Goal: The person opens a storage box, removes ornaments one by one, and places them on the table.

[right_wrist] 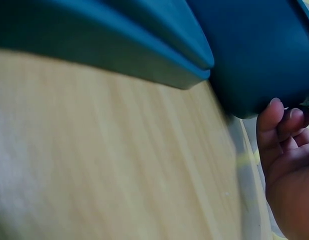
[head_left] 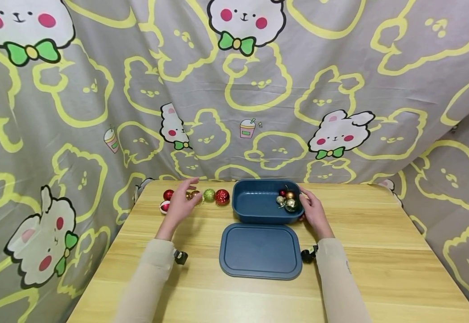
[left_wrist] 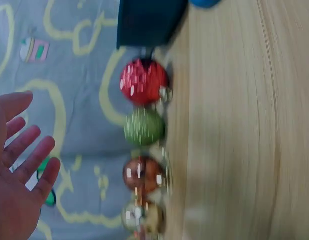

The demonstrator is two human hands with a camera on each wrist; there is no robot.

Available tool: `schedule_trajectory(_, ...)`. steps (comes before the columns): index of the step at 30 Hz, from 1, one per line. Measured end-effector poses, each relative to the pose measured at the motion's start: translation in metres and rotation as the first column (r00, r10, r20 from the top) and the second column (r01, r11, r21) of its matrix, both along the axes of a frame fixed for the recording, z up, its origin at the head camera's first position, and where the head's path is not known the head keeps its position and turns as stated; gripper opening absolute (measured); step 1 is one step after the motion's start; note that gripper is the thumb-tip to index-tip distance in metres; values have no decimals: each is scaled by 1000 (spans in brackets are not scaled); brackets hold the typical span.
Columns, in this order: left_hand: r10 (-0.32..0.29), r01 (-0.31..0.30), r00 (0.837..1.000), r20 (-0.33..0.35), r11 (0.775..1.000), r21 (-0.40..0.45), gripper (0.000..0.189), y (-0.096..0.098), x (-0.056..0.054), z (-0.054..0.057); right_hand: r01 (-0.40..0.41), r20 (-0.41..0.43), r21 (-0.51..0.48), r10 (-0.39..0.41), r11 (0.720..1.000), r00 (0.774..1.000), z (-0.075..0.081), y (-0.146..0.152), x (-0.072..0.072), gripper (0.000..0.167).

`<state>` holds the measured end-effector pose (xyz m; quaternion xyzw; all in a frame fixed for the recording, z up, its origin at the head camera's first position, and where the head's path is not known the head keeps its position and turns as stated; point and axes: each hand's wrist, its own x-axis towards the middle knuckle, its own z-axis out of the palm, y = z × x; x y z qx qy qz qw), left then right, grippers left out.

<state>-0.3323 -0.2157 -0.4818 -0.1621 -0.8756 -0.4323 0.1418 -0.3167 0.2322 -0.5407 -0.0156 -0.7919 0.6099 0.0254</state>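
Observation:
My left hand hovers over a row of small Christmas ball ornaments, fingers spread and holding nothing. In that row are a glittery red ball, a green ball and a copper ball; a red ball and a red-and-white ball sit at its left end, partly behind the hand. My right hand grips the right end of a blue rectangular box, thumb and curled fingers at its wall. Inside the box, at the right, lie several ornaments, including a shiny gold ball.
A blue lid lies flat on the wooden table, just in front of the box. Behind the table hangs a grey patterned curtain, close to its back edge. Both wrists carry small black cameras.

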Motion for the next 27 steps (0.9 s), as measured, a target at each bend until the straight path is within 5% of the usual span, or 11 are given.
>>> schedule_trajectory(15,-209,210,978,18,977,-25,50,109,-10,-8,-10,-3,18,10,1000,1000,16,-5,9,50)
schedule_trajectory(27,-282,294,949,138,952,-78,47,181,-11,-25,2,-16,3,-2,1000,1000,-19,5,-11,53)
